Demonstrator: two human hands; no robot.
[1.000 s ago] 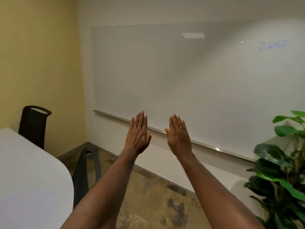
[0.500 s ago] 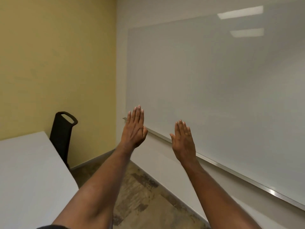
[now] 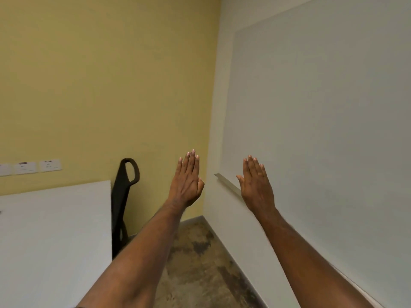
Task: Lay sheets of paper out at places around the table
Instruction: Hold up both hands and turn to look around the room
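Both arms are stretched out in front of me at chest height. My left hand (image 3: 186,181) is flat with the fingers together and straight, back toward me, holding nothing. My right hand (image 3: 255,185) is held the same way, a little lower and to the right, also holding nothing. The white table (image 3: 51,236) lies at the lower left, its right edge just left of my left forearm. No sheet of paper is in view.
A black chair (image 3: 124,196) stands between the table's corner and the yellow wall. A whiteboard (image 3: 322,130) with a metal tray rail fills the right wall. Wall sockets (image 3: 31,167) sit above the table. Mottled brown floor (image 3: 200,252) runs between table and wall.
The view has swung left: the plant has gone out of sight, and the yellow wall, sockets and more of the table have come in. Both hands stay raised, flat and holding nothing.
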